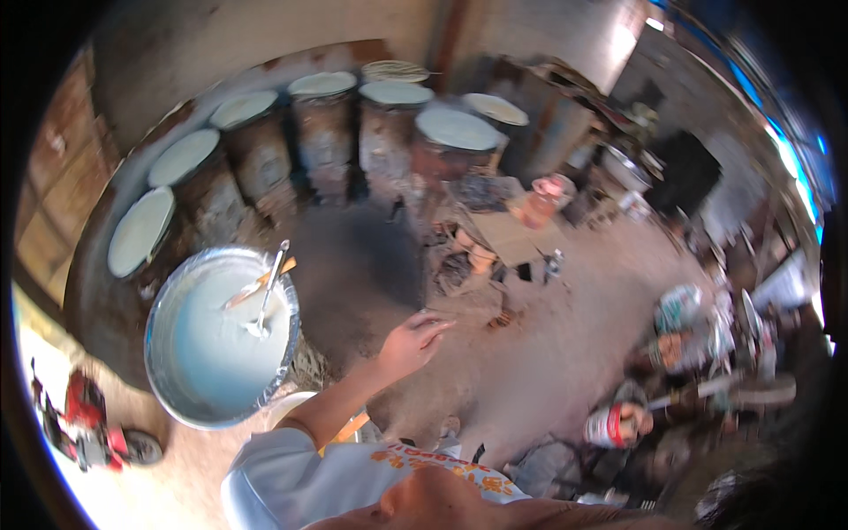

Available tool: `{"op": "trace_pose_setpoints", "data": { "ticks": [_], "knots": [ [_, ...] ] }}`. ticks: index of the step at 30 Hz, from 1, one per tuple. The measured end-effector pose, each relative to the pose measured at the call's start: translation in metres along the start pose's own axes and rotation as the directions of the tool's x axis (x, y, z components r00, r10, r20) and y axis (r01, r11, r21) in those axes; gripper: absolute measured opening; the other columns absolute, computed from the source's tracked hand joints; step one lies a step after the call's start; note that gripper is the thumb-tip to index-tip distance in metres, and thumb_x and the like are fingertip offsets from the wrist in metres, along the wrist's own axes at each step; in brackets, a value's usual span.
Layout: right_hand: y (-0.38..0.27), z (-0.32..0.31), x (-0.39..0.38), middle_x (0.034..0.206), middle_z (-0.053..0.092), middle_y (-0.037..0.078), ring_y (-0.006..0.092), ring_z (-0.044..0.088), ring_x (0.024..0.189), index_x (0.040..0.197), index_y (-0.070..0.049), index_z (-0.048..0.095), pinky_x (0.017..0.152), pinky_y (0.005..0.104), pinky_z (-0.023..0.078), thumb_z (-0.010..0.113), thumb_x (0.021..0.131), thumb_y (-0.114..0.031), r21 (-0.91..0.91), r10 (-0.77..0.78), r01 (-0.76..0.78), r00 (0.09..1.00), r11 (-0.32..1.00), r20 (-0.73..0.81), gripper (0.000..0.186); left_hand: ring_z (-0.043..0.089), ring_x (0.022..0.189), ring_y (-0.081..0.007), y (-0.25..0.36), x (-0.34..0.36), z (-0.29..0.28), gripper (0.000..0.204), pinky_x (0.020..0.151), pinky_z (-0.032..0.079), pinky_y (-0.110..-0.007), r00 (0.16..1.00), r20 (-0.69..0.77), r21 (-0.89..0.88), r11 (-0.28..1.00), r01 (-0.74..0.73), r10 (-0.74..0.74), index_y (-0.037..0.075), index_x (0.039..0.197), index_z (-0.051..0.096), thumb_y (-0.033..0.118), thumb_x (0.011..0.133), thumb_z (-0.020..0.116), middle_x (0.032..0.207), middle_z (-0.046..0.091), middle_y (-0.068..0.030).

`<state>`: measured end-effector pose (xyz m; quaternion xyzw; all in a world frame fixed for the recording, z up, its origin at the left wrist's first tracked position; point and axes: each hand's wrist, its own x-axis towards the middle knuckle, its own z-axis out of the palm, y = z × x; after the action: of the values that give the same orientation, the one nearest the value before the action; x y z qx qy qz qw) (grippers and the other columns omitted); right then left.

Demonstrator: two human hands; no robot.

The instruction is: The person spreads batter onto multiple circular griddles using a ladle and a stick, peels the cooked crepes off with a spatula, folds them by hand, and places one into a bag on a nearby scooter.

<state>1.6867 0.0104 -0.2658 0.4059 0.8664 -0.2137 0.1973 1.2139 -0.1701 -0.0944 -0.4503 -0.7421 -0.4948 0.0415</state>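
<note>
My left hand (415, 343) reaches out over the brown floor from the lower left, its bare forearm coming from a light blue sleeve. The fingers stretch to the right, slightly apart, and hold nothing that I can see. Left of it stands a large metal basin (157, 371) of thin white liquid (208, 344). A metal ladle (271, 287) leans in the basin with its bowl in the liquid. Beside the ladle, crossing under its handle, rests a wooden spatula (252, 290). My right hand is out of view.
Several round stoves with flat white tops (457, 130) curve along the back wall. A cardboard piece (517, 237) lies near a reddish jar (541, 205). Bags, a red-and-white tin (609, 426) and clutter line the right. A red motorbike (84, 402) stands outside at left.
</note>
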Motion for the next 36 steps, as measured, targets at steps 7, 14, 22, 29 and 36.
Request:
{"op": "trace_pose_setpoints", "data": {
  "ticks": [7, 14, 22, 29, 36],
  "knots": [
    [-0.117, -0.129, 0.377, 0.078, 0.063, 0.016, 0.0322, 0.06, 0.069, 0.086, -0.008, 0.066, 0.064, 0.0433, 0.049, 0.055, 0.081, -0.02, -0.383, -0.621, 0.578, 0.783, 0.72, 0.015, 0.017, 0.063, 0.076, -0.0217, -0.097, 0.018, 0.003, 0.024, 0.064, 0.052, -0.029, 0.892, -0.339, 0.129, 0.925, 0.358, -0.298, 0.01, 0.103, 0.069, 0.003, 0.081, 0.061, 0.09, 0.063, -0.009],
    [-0.549, -0.232, 0.488, 0.102, 0.064, 0.014, 0.0324, 0.062, 0.093, 0.107, -0.01, 0.064, 0.079, 0.0405, 0.05, 0.058, 0.086, -0.021, 0.042, -0.974, 0.977, 0.207, 0.211, 0.098, 0.025, 0.063, 0.072, -0.0212, -0.18, 0.082, -0.082, 0.022, 0.063, 0.052, -0.028, 0.56, -0.648, 0.093, 0.676, 0.731, -0.517, 0.006, 0.1, 0.069, -0.001, 0.082, 0.058, 0.094, 0.064, -0.0093],
    [-0.711, -0.312, 0.616, 0.098, 0.068, 0.013, 0.0266, 0.065, 0.091, 0.11, -0.005, 0.064, 0.08, 0.035, 0.051, 0.061, 0.088, -0.02, 0.341, -0.898, 0.9, 0.108, 0.27, 0.426, 0.027, 0.062, 0.072, -0.0196, -0.344, 0.295, -0.197, 0.024, 0.064, 0.052, -0.028, 0.649, -0.643, 0.197, 0.731, 0.653, -0.406, 0.009, 0.103, 0.069, 0.002, 0.081, 0.062, 0.098, 0.061, -0.0077],
    [-0.808, -0.365, 0.811, 0.092, 0.069, 0.009, 0.0165, 0.065, 0.088, 0.107, -0.002, 0.064, 0.079, 0.0286, 0.051, 0.06, 0.088, -0.012, 0.417, -0.821, 0.709, 0.469, 0.569, 0.325, 0.022, 0.058, 0.099, -0.0284, -0.574, 0.502, -0.273, 0.04, 0.089, 0.047, -0.038, 0.838, -0.507, 0.503, 0.72, 0.479, -0.204, 0.011, 0.116, 0.062, 0.006, 0.077, 0.066, 0.11, 0.058, -0.0081],
    [-1.09, -0.435, 0.908, 0.091, 0.068, 0.014, 0.029, 0.067, 0.081, 0.099, -0.006, 0.067, 0.072, 0.0366, 0.053, 0.064, 0.083, -0.018, 0.225, -0.963, 0.938, 0.271, 0.265, 0.004, 0.02, 0.053, 0.107, -0.0298, -0.793, 0.709, -0.369, 0.046, 0.092, 0.045, -0.039, 0.905, -0.398, 0.72, 0.56, 0.41, -0.15, 0.014, 0.119, 0.059, 0.009, 0.073, 0.063, 0.114, 0.057, -0.0084]
  ]
}}
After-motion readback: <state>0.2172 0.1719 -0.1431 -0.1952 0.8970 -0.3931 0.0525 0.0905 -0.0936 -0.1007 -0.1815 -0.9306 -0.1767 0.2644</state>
